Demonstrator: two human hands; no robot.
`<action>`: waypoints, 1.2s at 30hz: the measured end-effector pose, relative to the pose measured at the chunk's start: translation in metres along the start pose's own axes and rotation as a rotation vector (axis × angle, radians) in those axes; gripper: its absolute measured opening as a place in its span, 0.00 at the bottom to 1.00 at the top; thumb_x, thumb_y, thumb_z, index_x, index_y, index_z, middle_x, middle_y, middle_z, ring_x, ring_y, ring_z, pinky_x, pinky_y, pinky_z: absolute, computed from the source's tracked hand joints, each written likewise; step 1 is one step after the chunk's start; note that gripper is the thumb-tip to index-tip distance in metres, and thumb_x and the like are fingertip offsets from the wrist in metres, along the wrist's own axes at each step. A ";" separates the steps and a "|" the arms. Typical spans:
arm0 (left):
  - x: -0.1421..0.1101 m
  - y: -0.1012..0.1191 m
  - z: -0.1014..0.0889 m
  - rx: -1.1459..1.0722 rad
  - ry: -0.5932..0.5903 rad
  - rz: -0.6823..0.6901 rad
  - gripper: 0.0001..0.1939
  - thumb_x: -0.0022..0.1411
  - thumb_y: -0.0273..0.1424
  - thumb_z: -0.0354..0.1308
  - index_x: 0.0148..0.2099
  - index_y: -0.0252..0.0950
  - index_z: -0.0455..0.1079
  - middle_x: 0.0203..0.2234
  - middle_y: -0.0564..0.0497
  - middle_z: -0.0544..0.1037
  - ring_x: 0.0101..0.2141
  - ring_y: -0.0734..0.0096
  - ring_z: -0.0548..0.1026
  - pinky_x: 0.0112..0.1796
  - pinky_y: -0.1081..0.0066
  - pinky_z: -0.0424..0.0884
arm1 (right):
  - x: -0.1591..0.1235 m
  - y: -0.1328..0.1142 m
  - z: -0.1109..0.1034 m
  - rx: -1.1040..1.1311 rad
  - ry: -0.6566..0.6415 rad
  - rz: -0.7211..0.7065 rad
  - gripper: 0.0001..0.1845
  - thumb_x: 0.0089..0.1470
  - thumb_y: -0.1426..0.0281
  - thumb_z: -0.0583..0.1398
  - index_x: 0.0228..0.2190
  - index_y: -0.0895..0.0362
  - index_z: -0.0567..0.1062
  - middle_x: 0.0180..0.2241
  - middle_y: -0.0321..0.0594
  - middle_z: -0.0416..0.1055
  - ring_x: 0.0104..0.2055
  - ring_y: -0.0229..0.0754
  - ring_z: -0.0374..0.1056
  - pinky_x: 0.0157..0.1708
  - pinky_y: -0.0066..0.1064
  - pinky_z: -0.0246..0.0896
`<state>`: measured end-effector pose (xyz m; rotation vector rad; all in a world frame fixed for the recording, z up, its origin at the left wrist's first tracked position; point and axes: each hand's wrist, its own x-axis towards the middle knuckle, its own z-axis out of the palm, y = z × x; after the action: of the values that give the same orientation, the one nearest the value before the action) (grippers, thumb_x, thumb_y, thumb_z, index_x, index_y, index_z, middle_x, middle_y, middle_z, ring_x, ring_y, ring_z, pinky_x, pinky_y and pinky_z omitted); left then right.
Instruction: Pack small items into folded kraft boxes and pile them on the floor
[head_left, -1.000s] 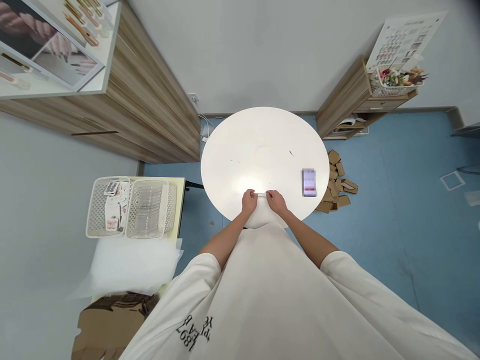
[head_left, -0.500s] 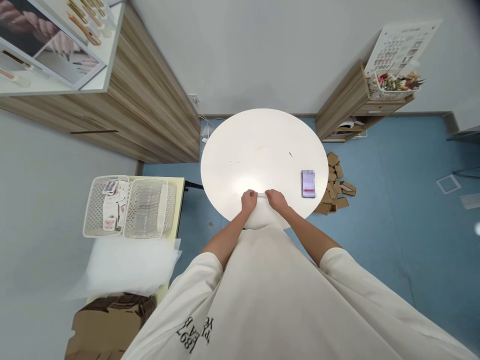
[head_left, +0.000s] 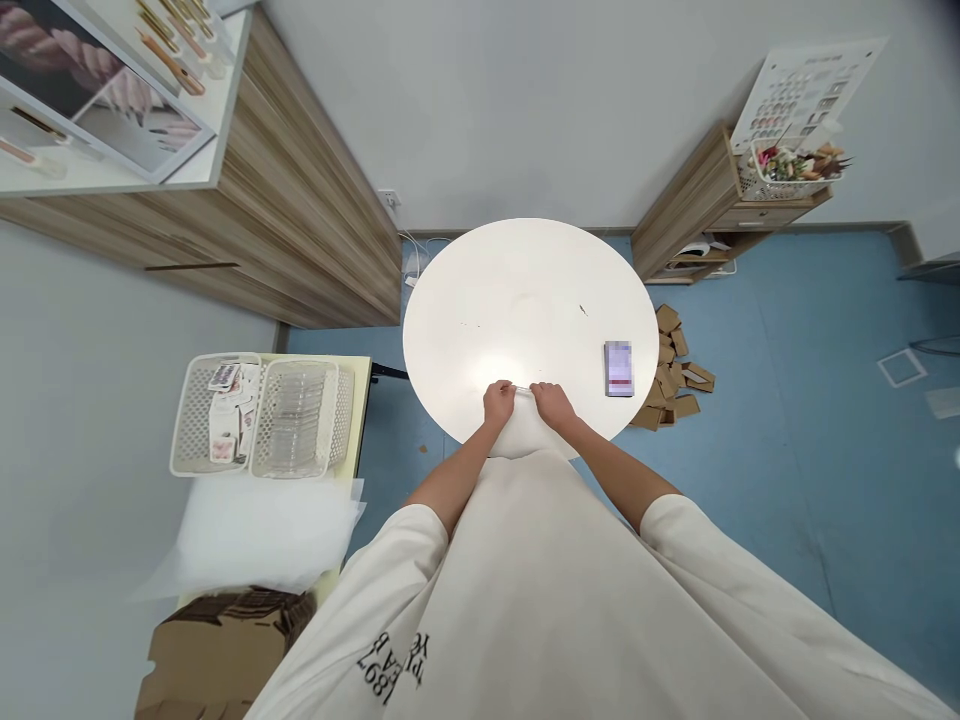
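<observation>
Near the front edge of a round white table [head_left: 517, 270], both my hands pinch a small clear or whitish strip between them. My left hand [head_left: 498, 402] is closed on the left end of this thin strip [head_left: 523, 390], and my right hand [head_left: 553, 404] on its right end. What exactly the strip is I cannot make out; it is small and pale against the tabletop. To the right of my hands a phone-like rectangle with a blurred screen [head_left: 619, 368] lies on the table.
On a side table at left stand white baskets, one with printed cards [head_left: 225, 415], one with stacked clear plastic cases [head_left: 294, 420]. White foam sheets [head_left: 270, 530] and flattened cardboard [head_left: 210, 655] lie nearer. Small brown boxes [head_left: 675, 375] lie on the floor at right. Wooden cabinets [head_left: 322, 180] flank the wall.
Hands and strip stay almost in the same place. The whole view has shifted very slightly to the right.
</observation>
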<state>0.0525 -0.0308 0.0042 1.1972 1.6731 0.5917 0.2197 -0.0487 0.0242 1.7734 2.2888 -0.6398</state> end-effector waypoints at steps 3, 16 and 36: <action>-0.001 -0.002 0.001 0.002 0.002 0.000 0.07 0.67 0.31 0.59 0.45 0.36 0.76 0.44 0.44 0.80 0.45 0.63 0.78 0.51 0.64 0.71 | -0.002 -0.004 0.008 -0.044 0.034 0.014 0.17 0.62 0.81 0.49 0.48 0.60 0.70 0.43 0.50 0.72 0.43 0.50 0.65 0.44 0.36 0.51; -0.005 -0.003 0.002 0.013 -0.025 -0.051 0.11 0.69 0.29 0.56 0.51 0.36 0.75 0.50 0.43 0.78 0.49 0.63 0.76 0.53 0.64 0.70 | 0.001 -0.006 0.019 -0.182 0.113 -0.033 0.17 0.60 0.83 0.48 0.47 0.61 0.69 0.41 0.51 0.70 0.42 0.52 0.63 0.44 0.38 0.50; -0.015 -0.019 0.013 -0.089 -0.035 -0.193 0.38 0.58 0.19 0.57 0.69 0.36 0.55 0.56 0.40 0.71 0.50 0.64 0.76 0.51 0.67 0.72 | 0.015 -0.003 0.002 0.057 0.074 0.068 0.23 0.61 0.81 0.46 0.54 0.62 0.68 0.47 0.55 0.69 0.48 0.53 0.61 0.49 0.41 0.54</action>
<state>0.0569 -0.0542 -0.0101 0.9651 1.6912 0.5163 0.2129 -0.0368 0.0175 1.9227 2.2677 -0.6447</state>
